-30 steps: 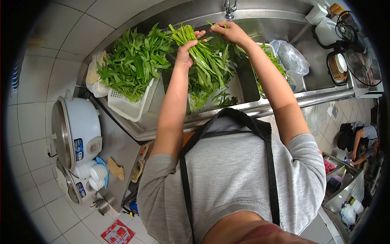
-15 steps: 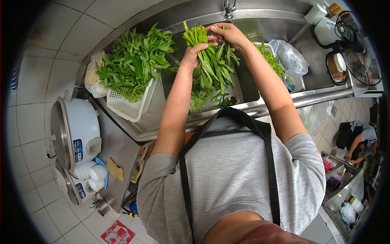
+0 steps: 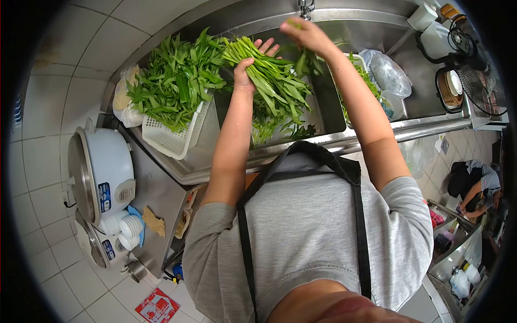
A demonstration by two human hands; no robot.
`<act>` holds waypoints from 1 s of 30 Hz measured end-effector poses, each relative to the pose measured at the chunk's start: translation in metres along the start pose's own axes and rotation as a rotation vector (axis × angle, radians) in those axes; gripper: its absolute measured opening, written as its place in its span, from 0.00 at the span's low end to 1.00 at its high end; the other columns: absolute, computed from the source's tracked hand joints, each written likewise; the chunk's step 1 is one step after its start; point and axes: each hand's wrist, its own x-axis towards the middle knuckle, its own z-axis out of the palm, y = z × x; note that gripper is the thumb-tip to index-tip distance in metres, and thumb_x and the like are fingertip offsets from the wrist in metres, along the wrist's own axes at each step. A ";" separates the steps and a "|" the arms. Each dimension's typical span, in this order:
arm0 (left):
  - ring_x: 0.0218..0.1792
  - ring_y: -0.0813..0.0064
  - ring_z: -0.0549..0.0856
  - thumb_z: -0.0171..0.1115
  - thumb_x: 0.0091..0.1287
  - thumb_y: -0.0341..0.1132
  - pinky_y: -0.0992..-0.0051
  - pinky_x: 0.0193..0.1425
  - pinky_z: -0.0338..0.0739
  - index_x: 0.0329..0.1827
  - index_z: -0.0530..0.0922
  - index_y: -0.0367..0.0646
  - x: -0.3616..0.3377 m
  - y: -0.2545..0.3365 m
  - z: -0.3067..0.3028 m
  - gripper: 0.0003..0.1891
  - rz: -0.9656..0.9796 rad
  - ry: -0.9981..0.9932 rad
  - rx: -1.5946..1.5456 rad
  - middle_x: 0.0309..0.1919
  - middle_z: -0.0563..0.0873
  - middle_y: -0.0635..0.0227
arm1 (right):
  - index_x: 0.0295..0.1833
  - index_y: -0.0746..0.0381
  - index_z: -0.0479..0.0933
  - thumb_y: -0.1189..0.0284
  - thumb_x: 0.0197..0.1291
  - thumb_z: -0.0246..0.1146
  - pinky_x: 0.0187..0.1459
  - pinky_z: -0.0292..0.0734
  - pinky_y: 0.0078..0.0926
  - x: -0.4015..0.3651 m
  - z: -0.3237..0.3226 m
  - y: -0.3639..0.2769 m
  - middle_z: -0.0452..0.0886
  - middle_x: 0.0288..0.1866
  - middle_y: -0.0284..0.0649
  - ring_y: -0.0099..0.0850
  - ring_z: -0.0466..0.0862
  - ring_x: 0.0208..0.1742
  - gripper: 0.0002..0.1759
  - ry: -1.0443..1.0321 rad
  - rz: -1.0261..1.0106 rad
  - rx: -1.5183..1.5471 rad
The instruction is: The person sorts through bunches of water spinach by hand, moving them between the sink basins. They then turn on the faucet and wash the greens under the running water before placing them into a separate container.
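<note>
My left hand (image 3: pixel 245 75) is closed round a bunch of long-stemmed leafy greens (image 3: pixel 274 81), which look like water spinach. Its thumb lies across the stems and the fingers show behind them. To the right, slightly blurred, my right hand (image 3: pixel 308 36) pinches a sprig of the greens (image 3: pixel 309 63), held apart from the bunch with its leaves hanging down. Both hands are over a steel sink (image 3: pixel 329 102), where more loose greens (image 3: pixel 264 129) lie under the bunch. At the left, a heap of greens (image 3: pixel 175 81) fills a white perforated basket (image 3: pixel 169 142).
Right of the sink basin, another white basket holds green stems (image 3: pixel 368 81) beside clear plastic bags (image 3: pixel 388 75). A faucet (image 3: pixel 306 9) stands at the back. A fan (image 3: pixel 476 64) is at the far right. Left are a large rice cooker (image 3: pixel 102 172) and stacked white bowls (image 3: pixel 129 226).
My right hand has moved up and away from the bunch, taking a sprig with it. My left hand has shifted slightly left, and the bunch's stems now tilt further left.
</note>
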 end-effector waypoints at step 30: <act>0.32 0.76 0.80 0.68 0.50 0.31 0.76 0.39 0.74 0.35 0.79 0.39 -0.001 0.017 -0.016 0.11 0.375 0.706 0.834 0.33 0.82 0.67 | 0.37 0.58 0.80 0.60 0.47 0.68 0.25 0.65 0.17 0.013 -0.003 -0.005 0.79 0.27 0.29 0.17 0.71 0.23 0.15 0.208 -0.091 0.115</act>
